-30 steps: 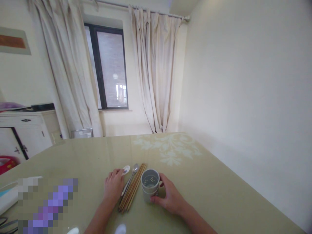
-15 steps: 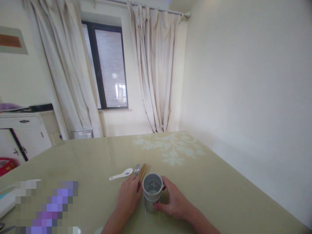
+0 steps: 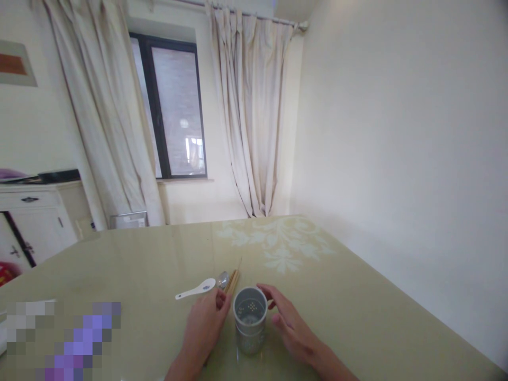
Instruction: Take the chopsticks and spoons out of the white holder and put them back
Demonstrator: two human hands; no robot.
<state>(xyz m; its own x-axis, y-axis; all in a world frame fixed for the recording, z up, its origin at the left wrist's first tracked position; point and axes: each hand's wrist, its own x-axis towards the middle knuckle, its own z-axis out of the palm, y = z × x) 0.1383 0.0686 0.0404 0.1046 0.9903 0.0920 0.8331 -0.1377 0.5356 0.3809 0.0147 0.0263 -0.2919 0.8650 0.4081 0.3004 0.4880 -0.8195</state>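
A grey cup-shaped utensil holder [image 3: 250, 329] stands upright on the table, with small holes showing inside its wall. My right hand [image 3: 291, 325] is just to its right, thumb and fingers apart, holding nothing. Left of the holder, my left hand [image 3: 204, 324] is closed around a bundle of wooden chopsticks [image 3: 232, 281], whose far ends stick out past the fingers. Beside them lies a metal spoon [image 3: 223, 279], its handle hidden by my left hand. A white soup spoon [image 3: 198, 289] with a blue mark rests further left.
The greenish table [image 3: 357, 296] has a pale floral pattern at its far end. A blurred-out purple object [image 3: 85, 336] lies at the left front. A wall [image 3: 397, 159] runs along the right, with a window [image 3: 180, 111] and curtains behind.
My right hand has let go of the utensil holder and opened beside it. My left fingers have curled in around the chopsticks, and one thin tip now sticks out further. The view has shifted slightly.
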